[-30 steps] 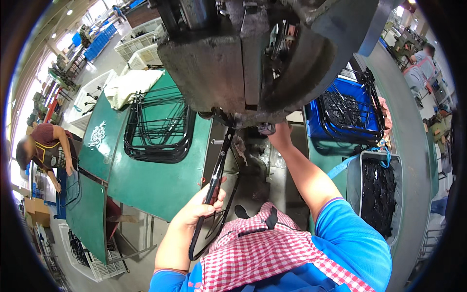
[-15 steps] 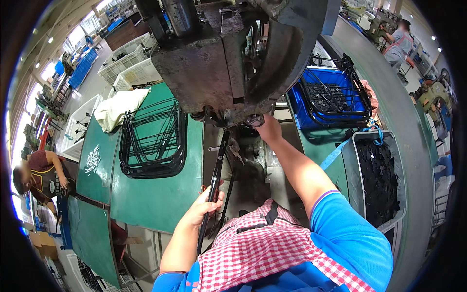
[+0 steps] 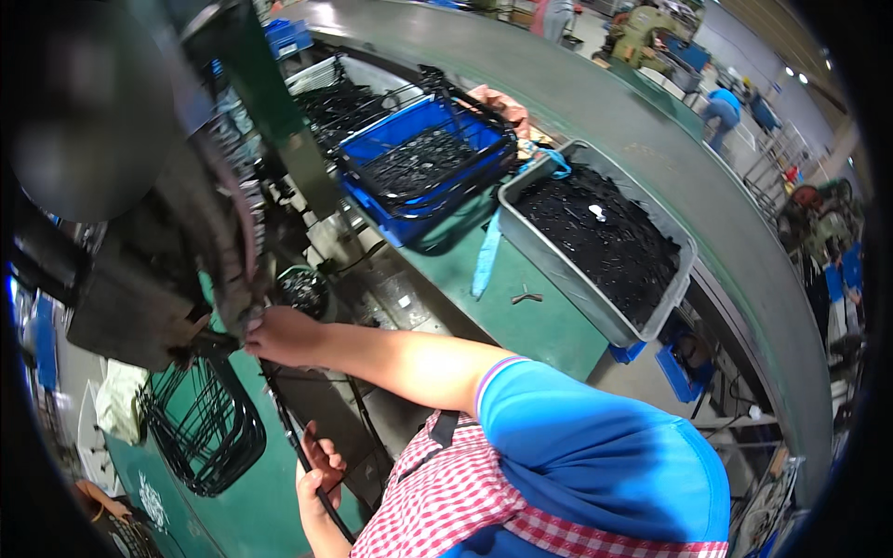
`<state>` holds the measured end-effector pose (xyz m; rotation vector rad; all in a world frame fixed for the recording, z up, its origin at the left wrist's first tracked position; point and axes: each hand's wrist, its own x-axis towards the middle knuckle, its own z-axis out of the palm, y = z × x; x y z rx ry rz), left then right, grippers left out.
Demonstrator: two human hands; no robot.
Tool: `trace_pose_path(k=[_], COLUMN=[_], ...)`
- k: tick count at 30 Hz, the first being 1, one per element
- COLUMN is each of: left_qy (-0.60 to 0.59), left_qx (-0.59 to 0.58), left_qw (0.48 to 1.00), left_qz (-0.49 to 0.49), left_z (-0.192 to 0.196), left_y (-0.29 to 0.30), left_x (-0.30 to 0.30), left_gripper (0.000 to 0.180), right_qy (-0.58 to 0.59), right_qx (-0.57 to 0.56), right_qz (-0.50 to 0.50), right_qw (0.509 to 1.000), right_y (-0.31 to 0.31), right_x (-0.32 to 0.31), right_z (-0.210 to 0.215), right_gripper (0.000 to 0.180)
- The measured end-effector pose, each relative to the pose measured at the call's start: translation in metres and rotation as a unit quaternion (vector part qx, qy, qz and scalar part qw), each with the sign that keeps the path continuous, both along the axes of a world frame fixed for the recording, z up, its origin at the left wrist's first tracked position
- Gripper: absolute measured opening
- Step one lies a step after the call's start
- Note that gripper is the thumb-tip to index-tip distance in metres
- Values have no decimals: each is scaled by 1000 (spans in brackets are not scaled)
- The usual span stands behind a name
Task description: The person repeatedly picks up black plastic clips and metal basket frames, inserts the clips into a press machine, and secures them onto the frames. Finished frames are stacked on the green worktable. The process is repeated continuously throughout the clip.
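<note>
Our left hand (image 3: 319,471) loosely grasps a black frame (image 3: 288,430), its upper end beneath the machine (image 3: 130,307). Our right hand (image 3: 284,337) is against the machine; we cannot tell what its fingers grip. We see black parts (image 3: 419,163) in the blue bin (image 3: 400,228), black pieces (image 3: 605,251) and a white scrap (image 3: 596,212) in the grey bin (image 3: 560,263).
</note>
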<state>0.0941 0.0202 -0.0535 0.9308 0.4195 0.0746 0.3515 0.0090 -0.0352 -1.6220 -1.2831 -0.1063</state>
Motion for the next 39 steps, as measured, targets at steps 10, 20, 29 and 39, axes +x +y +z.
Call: trace_pose_path(k=[10, 20, 29, 39], left_qy=[24, 67, 51, 15], left_qx=[38, 74, 56, 23], left_qw=[998, 990, 991, 997], left_qz=[43, 102, 109, 73], left_z=[3, 15, 14, 2], left_y=[-20, -57, -66, -42], left_x=[8, 26, 38, 19], left_gripper=[95, 93, 91, 87], right_qy=[-18, 235, 318, 477], right_qx=[-59, -420, -250, 145], right_qz=[-290, -623, -617, -203], right_qw=[955, 617, 675, 843], right_y=[-225, -521, -534, -351], right_x=[112, 195, 220, 104], right_z=[8, -150, -168, -63], right_gripper=[37, 56, 29, 17])
